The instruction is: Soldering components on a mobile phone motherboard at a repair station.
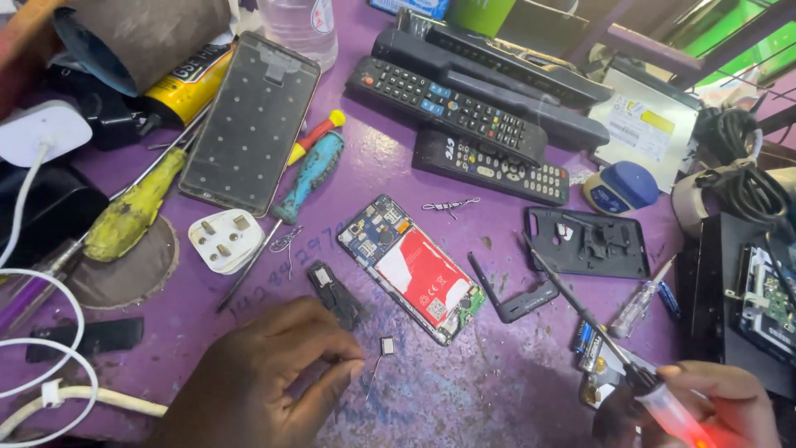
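Observation:
My left hand (257, 373) rests low on the purple table (464, 390), thumb and forefinger pinched on a thin wire that ends in a small square part (387, 346). My right hand (705, 406) at the bottom right grips a soldering iron (580, 307) by its glowing red handle; the dark tip points up-left, near the opened phone. That opened phone (412, 267) lies in the middle with its circuit board and red battery exposed. A small black component (334, 294) sits just above my left hand.
Several remote controls (464, 116) lie at the back. A phone back panel (249, 124), screwdrivers (307, 178), a white plug (224, 241) and white cables (50, 390) crowd the left. A black plastic cover (589, 245), batteries (589, 344) and dark electronics (746, 299) fill the right.

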